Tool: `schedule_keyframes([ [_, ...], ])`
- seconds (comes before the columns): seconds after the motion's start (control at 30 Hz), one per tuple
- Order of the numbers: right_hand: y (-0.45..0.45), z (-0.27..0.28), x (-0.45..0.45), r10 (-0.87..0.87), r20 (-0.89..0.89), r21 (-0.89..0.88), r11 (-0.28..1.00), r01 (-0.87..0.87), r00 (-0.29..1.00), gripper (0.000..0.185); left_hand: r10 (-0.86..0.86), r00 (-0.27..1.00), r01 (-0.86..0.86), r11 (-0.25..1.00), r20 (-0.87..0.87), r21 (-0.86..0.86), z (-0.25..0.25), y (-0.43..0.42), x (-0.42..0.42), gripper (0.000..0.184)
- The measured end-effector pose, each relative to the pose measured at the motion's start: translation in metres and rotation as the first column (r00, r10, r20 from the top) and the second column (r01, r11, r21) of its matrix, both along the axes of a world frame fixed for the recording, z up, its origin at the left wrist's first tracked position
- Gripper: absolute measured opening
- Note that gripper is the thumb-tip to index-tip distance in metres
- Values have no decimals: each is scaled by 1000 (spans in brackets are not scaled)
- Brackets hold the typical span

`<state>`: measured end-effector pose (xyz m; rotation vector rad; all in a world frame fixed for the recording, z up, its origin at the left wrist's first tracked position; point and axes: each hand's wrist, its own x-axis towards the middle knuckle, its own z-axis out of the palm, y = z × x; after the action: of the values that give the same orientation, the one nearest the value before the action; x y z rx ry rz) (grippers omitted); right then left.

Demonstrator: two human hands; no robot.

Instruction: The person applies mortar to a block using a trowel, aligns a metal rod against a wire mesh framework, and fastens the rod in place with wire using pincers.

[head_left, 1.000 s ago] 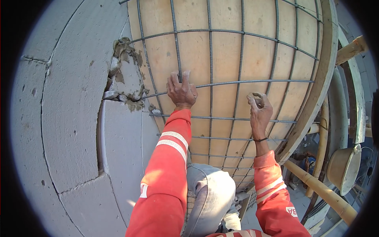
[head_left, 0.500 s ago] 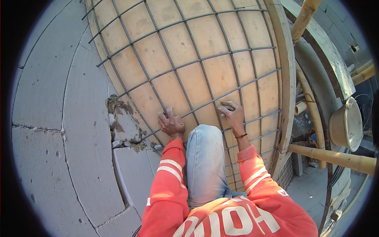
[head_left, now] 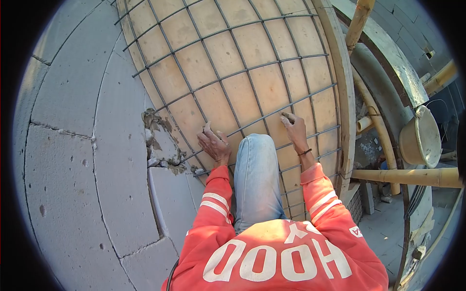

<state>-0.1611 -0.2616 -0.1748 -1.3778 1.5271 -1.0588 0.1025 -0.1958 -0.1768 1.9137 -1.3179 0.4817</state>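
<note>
Steel grid (head_left: 279,61), one; two hands over it: left hand (head_left: 215,144) loosely open, right hand (head_left: 295,131) curled, hold unclear; one bucket (head_left: 421,138).

I am seeing a wall of pale grey blocks (head_left: 68,184) curving along my left, its dark joints showing. On my right, bamboo poles (head_left: 407,177) are crossing near a hanging, dirty basin (head_left: 421,138). Farther off, another grey block wall (head_left: 403,24) is standing, and sunlight is speckling the grey floor (head_left: 376,233) below me.
</note>
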Motion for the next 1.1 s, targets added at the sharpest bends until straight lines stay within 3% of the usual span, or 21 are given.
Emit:
schedule_keyframes([
  [0.07, 1, -6, -4, -67, 51, 165, 985, 58, 996, 31, -6, 1000, 7, 1000, -17, 22, -1, 8, 2, 49],
  [0.2, 10, -2, 0, -205, 135, 83, 977, 195, 969, 29, -46, 998, 46, 999, -42, 18, -6, 11, -1, 49],
  [0.27, 10, 5, 1, -162, -72, 73, 983, 167, 984, 26, -62, 997, 61, 998, -46, -22, 5, 12, -8, 47],
  [0.33, 8, 15, 0, -140, -119, 61, 987, 148, 983, 25, -22, 997, 21, 1000, -71, -3, 21, 17, -17, 43],
  [0.4, 9, 10, 0, -128, -238, 18, 990, 137, 963, 26, -123, 982, 117, 992, -143, -54, 35, 15, -27, 36],
  [0.47, 13, 13, -2, -109, -275, 30, 992, 122, 955, 27, -338, 864, 310, 941, -372, -135, 57, 15, -47, 26],
  [0.5, 12, 16, -6, -95, -323, 27, 994, 110, 941, 28, -334, 867, 304, 942, -369, -139, 65, 19, -55, 26],
  [0.57, 15, 3, -16, -57, -335, 25, 997, 70, 941, 29, -429, 679, 459, 881, -596, -112, 78, 19, -74, 16],
  [0.67, 27, 5, -25, -39, -335, 11, 999, 45, 941, 30, -438, 583, 594, 805, -685, -9, 90, 22, -100, 12],
  [0.73, 37, -12, -36, -76, -360, -111, 993, 38, 930, 29, -479, 539, 662, 749, -692, -3, 88, 22, -115, 15],
  [0.77, 42, -14, -42, -69, -358, 1, 997, 74, 931, 29, -495, 506, 704, 710, -706, 6, 87, 20, -123, 19],
  [0.8, 51, -5, -47, -115, -353, -2, 992, 122, 929, 29, -522, 485, 737, 675, -702, 7, 86, 18, -131, 19],
  [0.87, 71, 14, -56, -202, -66, -24, 979, 201, 977, 30, -492, 413, 787, 617, -767, 28, 82, 17, -144, 27],
  [0.93, 90, 21, -60, -179, 204, -1, 983, 183, 962, 31, -435, 301, 843, 537, -849, 24, 79, 18, -154, 29],
  [1.0, 113, 43, -60, -180, 342, -6, 981, 193, 922, 30, -241, 142, 875, 485, -960, 7, 75, 16, -167, 35],
  [1.03, 120, 49, -58, -205, 331, -35, 973, 229, 921, 28, -232, 132, 903, 429, -964, 21, 72, 18, -171, 35],
  [1.1, 127, 58, -60, -254, 321, -55, 957, 286, 912, 26, -164, -114, 852, 491, -980, -182, 66, 22, -177, 36],
])
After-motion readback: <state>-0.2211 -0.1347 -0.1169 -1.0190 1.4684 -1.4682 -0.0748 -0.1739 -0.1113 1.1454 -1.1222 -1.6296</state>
